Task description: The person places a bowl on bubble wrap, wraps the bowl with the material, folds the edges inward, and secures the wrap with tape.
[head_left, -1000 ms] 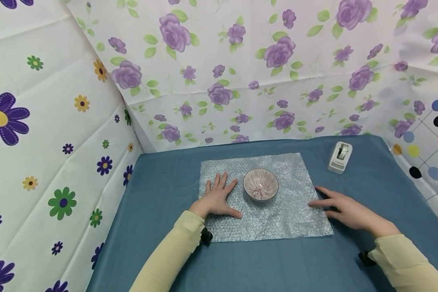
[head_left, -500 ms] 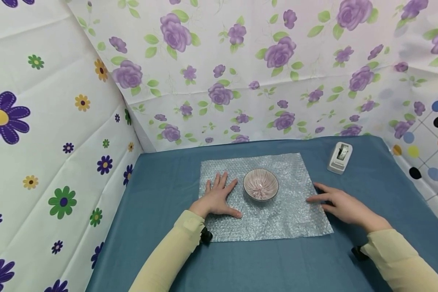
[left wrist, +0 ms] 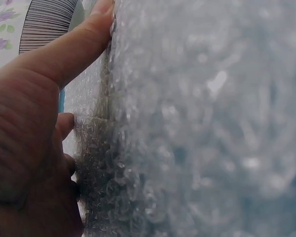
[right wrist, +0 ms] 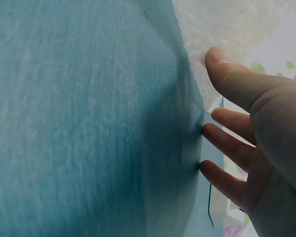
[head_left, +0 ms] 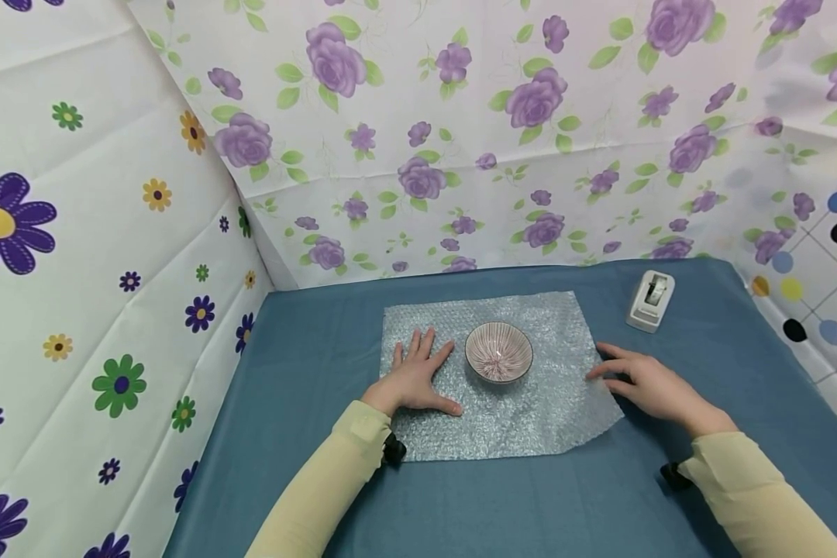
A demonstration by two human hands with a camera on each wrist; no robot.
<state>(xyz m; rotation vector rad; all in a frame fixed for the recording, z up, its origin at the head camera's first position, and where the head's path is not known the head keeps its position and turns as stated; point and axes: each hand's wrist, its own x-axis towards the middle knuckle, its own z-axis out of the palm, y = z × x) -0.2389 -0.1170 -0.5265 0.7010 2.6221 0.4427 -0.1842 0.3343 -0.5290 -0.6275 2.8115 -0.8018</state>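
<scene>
A sheet of bubble wrap (head_left: 523, 426) lies on the blue cloth, and a small bowl with thin radiating stripes (head_left: 498, 353) stands upright on it. My left hand (head_left: 415, 380) rests with spread fingers on the left part of the sheet, beside the bowl. In the left wrist view its thumb (left wrist: 79, 47) lies along the wrap, with the striped bowl (left wrist: 49, 22) behind. At the sheet's right edge my right hand (head_left: 645, 384) pinches the wrap, whose near right corner curls up. The right wrist view shows the thumb (right wrist: 232, 79) over the wrap (right wrist: 202, 29); the index finger is mostly hidden.
A white tape dispenser (head_left: 650, 301) stands at the back right of the blue cloth (head_left: 307, 465). Flower-printed sheets (head_left: 418, 101) hang behind and at the left, and a dotted one (head_left: 816, 287) at the right.
My right hand has shifted a little left and away from me along the sheet's right edge, and the near right corner has lifted and curled. The left hand and bowl have not moved.
</scene>
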